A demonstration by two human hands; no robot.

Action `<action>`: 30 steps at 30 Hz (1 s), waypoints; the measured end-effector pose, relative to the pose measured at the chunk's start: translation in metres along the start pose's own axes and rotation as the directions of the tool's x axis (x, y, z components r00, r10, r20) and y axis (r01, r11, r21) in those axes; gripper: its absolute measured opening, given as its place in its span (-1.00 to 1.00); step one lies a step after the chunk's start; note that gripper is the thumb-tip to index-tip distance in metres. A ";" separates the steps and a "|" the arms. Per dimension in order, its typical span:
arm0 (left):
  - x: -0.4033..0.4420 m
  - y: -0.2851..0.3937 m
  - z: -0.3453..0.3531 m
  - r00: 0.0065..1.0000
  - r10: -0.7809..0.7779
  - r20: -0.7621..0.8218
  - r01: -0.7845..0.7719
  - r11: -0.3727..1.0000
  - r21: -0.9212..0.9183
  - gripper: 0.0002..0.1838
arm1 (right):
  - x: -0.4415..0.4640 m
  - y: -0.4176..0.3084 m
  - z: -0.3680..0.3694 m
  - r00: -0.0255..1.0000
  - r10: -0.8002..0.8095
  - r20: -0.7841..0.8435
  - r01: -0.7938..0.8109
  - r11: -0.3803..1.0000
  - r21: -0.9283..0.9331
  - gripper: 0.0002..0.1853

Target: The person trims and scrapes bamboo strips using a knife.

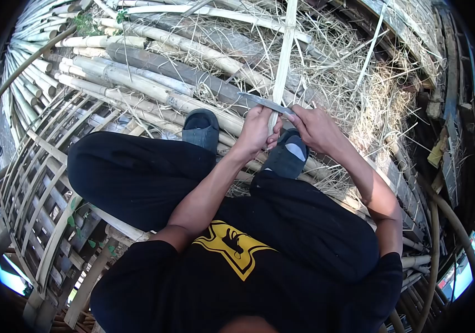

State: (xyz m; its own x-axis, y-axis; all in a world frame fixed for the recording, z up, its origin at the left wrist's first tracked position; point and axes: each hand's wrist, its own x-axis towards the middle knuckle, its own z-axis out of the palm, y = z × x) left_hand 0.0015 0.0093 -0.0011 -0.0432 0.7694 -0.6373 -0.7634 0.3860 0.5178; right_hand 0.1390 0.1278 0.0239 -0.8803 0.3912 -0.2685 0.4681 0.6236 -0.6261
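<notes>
A long pale bamboo strip [284, 61] runs away from me toward the top of the head view. My left hand [253, 132] is closed around its near end, above my feet. A knife [266, 103] lies across the strip just beyond that hand, its blade pointing left. My right hand [314, 129] is closed on the knife's handle, which is mostly hidden by the fingers. The two hands are close together. Whether the blade's edge has entered the strip, I cannot tell.
Bamboo poles [154, 83] lie under and in front of my sandals [200, 132]. Thin shavings [354, 72] cover the ground ahead and to the right. A woven bamboo lattice [43, 188] stands at the left, with stacked poles [29, 83] behind it. Wooden boards [450, 72] line the right side.
</notes>
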 end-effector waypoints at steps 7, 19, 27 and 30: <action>-0.003 0.000 0.001 0.999 0.039 -0.031 -0.037 0.998 0.045 -0.66 | 0.003 0.002 -0.005 1.000 0.008 0.001 -0.008 0.998 -0.064 -0.65; -0.003 0.005 0.006 0.996 0.065 -0.058 -0.060 0.995 0.082 -0.63 | 0.016 0.048 -0.024 0.986 -0.056 -0.155 0.002 0.945 -0.327 -0.64; -0.023 0.016 -0.001 0.992 -0.018 0.129 -0.001 0.989 0.149 -0.62 | -0.037 0.175 -0.177 0.356 0.477 -0.804 -0.589 0.782 0.203 -0.40; -0.016 0.013 0.004 0.996 0.047 0.075 -0.049 0.998 0.030 -0.72 | -0.037 0.162 -0.143 0.461 0.436 -0.773 -0.436 0.870 0.231 -0.42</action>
State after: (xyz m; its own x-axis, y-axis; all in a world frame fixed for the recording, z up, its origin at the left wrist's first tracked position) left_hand -0.0048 0.0038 0.0183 -0.0304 0.8228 -0.5675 -0.7406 0.3627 0.5656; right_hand 0.2584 0.3111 0.0375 -0.1416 0.9754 0.1687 0.7729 0.2154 -0.5969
